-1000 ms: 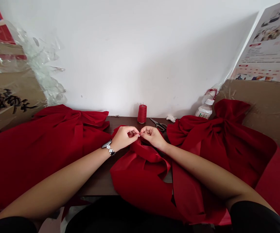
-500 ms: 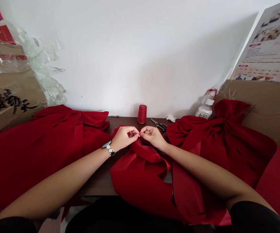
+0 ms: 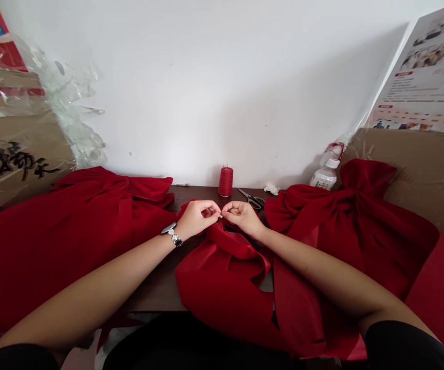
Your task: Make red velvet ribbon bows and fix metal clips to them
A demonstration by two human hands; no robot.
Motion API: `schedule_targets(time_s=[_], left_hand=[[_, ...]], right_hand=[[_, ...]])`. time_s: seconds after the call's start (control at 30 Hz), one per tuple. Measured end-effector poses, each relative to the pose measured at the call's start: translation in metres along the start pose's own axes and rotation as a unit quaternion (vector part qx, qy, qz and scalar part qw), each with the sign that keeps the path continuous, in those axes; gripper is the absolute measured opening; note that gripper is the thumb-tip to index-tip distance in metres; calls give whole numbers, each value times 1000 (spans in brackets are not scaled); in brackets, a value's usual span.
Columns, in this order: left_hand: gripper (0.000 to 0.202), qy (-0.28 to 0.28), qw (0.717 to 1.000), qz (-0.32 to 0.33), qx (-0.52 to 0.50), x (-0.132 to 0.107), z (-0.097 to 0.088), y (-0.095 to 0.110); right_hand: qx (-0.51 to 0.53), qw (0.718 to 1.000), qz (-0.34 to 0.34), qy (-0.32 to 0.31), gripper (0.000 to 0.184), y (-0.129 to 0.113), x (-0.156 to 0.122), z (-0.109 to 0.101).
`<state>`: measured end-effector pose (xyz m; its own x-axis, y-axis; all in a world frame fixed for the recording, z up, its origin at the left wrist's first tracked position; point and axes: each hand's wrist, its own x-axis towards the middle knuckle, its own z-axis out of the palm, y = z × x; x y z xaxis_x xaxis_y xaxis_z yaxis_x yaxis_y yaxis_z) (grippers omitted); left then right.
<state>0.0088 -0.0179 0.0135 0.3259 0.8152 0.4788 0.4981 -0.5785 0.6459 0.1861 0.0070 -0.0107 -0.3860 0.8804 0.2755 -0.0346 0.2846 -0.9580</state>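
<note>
Left hand (image 3: 197, 218) and right hand (image 3: 243, 217) stand together at centre, fingertips meeting in a pinch on the top of a red cloth piece (image 3: 222, 272). That piece lies directly below both hands and runs toward the body, over the near edge of the dark wooden table (image 3: 156, 290). (A small bright glint shows at the pinch; too small to identify.)

Status of this piece: formed into loops and trailing tails, with the fullness drawn up toward the pinch. No finished centre can be confirmed, as the fingers cover that point. Beyond the left hand lies a red cloth bow (image 3: 71, 221) with its centre drawn in tight. Beyond the right hand lies a second red cloth bow (image 3: 345, 231) of the same form. Both read as shaped; whether they are secured cannot be told from this view.

Ahead of the hands stands a red thread cone (image 3: 225, 181). Just ahead of the right hand lie dark-handled scissors (image 3: 250, 199), unheld. A plastic bottle (image 3: 325, 176) stands farther out past the right hand. (A wristwatch (image 3: 171, 234) is worn on the left wrist.)
</note>
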Motion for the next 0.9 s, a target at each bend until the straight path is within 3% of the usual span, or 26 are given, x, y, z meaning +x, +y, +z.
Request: schedule_targets(time_s=[0.3, 0.67, 0.9], left_hand=[[11, -7, 1000, -2, -7, 2, -2, -4], [11, -10, 999, -8, -35, 4, -3, -9], [15, 35, 997, -33, -66, 9, -8, -21]], right_hand=[[38, 999, 9, -20, 31, 1, 1, -1], [33, 999, 18, -1, 17, 5, 4, -3], [73, 997, 13, 5, 21, 5, 5, -6]])
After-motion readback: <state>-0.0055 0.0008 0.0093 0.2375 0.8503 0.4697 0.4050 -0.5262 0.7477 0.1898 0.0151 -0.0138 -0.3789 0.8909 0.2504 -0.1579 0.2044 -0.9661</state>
